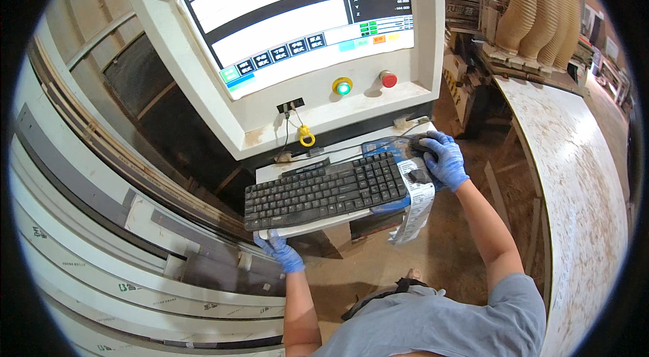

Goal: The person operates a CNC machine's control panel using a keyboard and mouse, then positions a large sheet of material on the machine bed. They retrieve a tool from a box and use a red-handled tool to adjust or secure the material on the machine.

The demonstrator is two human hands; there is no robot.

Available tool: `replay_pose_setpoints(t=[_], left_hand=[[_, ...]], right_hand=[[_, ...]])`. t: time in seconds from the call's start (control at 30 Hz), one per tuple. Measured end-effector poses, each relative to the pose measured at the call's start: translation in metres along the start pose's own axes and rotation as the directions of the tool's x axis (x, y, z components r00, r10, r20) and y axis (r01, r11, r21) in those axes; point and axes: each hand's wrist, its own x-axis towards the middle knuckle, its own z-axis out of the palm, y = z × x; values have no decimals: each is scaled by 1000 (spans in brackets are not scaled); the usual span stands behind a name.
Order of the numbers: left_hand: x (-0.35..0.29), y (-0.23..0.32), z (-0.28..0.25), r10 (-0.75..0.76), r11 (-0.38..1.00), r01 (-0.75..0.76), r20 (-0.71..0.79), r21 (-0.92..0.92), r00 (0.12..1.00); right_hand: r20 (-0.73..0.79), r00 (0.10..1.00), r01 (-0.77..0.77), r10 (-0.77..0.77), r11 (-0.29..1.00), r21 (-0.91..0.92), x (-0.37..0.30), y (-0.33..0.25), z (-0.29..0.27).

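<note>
My right hand (pixel 443 159), in a blue glove, lies over a dark computer mouse (pixel 420 147) at the right end of a white keyboard tray (pixel 318 227). Under the mouse is a dusty blue mouse pad (pixel 374 149). My left hand (pixel 279 252), gloved too, grips the tray's near left corner; part of its fingers is hidden by the tray. A black keyboard (pixel 324 191) spans the tray between my hands. Beside it, a printed paper strip (pixel 418 208) hangs over the front edge, with a small black object (pixel 418 176) on it.
Above the tray stands a machine console with a lit screen (pixel 284 19), a glowing green button (pixel 343 88) and a red knob (pixel 388 78). A yellow ring (pixel 307 136) hangs below. Long panels (pixel 135 282) are stacked left; a dusty board (pixel 568 154) and ribbed hoses (pixel 517 2) are right.
</note>
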Motion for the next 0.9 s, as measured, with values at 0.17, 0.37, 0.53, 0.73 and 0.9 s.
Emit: replay_pose_setpoints(t=[0.17,0.37,0.53,0.73,0.9], left_hand=[[-4,5,2,-13,999,14,-6,30,1000],[-7,8,6,-23,1000,23,-6,14,1000],[-2,-3,-1,-9,1000,10,-20,19,1000],[-1,-5,1,-9,1000,6,-79,-27,997],[-1,-1,4,6,999,-8,-40,-47,999]], right_hand=[[2,1000,-16,16,1000,-3,-1,2,1],[-5,1000,4,-4,1000,6,-2,3,1],[-11,1000,22,-22,1000,0,0,-1,-1],[-17,1000,18,-18,1000,-25,-2,5,2],[-39,999,30,-31,999,-22,-1,5,3]])
